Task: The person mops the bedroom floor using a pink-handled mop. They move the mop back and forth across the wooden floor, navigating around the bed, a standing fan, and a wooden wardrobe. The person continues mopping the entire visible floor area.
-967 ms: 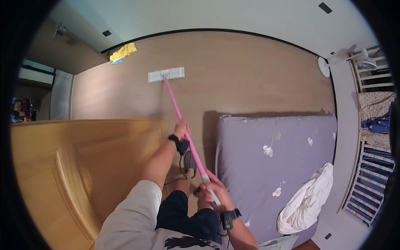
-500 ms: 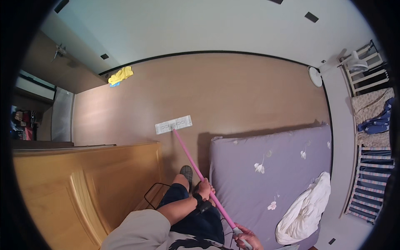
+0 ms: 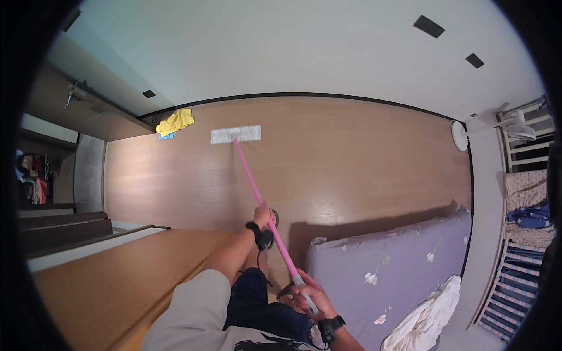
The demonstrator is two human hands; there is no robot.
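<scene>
Mop head (image 3: pixel 225 135) slid out to 11 o'clock, short of wall (image 3: pixel 263 52) | L hand (image 3: pixel 263 216) + R hand (image 3: pixel 312 292) fingers clamped on pink pole (image 3: pixel 249 175) | stroke prob. reached farther flr (image 3: pixel 351 152)

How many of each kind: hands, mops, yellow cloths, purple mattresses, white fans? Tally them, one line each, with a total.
Hands (left hand, right hand): 2
Mop: 1
Yellow cloth: 1
Purple mattress: 1
White fan: 1
Total: 6

Left hand (image 3: pixel 261 215), right hand (image 3: pixel 317 294) — around mop (image 3: pixel 249 176)
</scene>
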